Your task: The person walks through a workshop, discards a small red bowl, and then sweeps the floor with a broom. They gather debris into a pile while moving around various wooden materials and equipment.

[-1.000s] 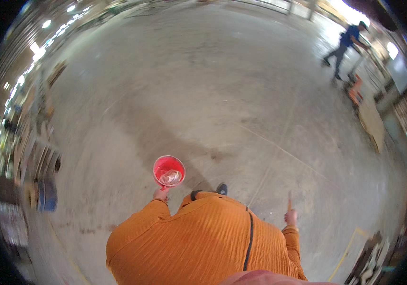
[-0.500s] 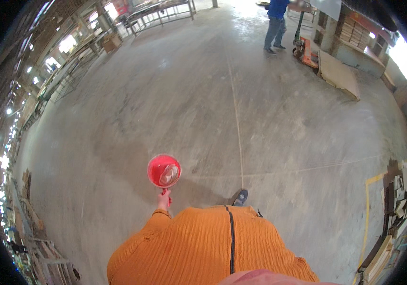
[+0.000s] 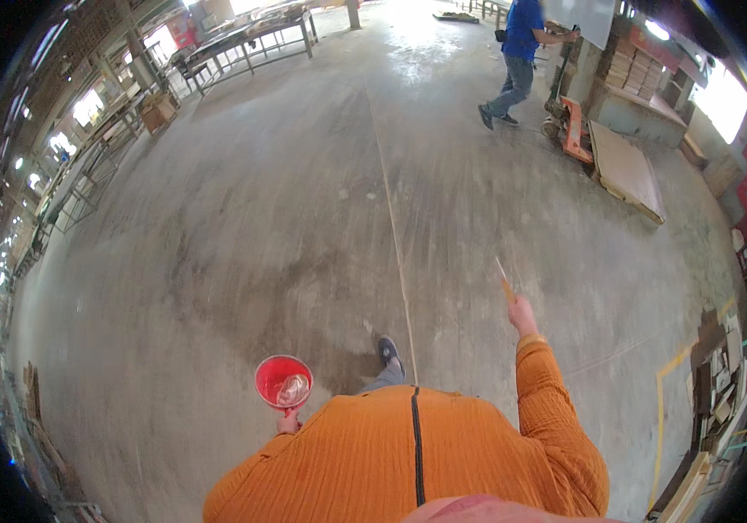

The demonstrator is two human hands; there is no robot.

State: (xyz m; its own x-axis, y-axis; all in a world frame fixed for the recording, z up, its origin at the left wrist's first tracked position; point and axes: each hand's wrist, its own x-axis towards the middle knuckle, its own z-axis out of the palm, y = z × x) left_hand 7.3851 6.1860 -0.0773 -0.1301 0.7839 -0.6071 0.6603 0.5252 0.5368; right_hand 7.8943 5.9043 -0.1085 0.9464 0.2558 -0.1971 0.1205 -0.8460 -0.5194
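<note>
I see a big workshop or warehouse hall: bare concrete floor (image 3: 304, 218), metal work tables (image 3: 251, 39), stacked boards (image 3: 626, 170), an orange pallet jack (image 3: 572, 131).

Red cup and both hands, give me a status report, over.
Left hand grips red cup, something pale inside. Right hand raised, holding thin stick. Bare concrete floor ahead; person in blue far off by orange pallet jack.

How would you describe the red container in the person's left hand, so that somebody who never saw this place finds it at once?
Start from the wide grey concrete floor and come down to the wearer's orange ribbed sweater at the lower edge. Just above its left shoulder, the left hand holds up a small round red plastic cup with something pale and shiny inside. Nothing else nearby is red and round.
</note>
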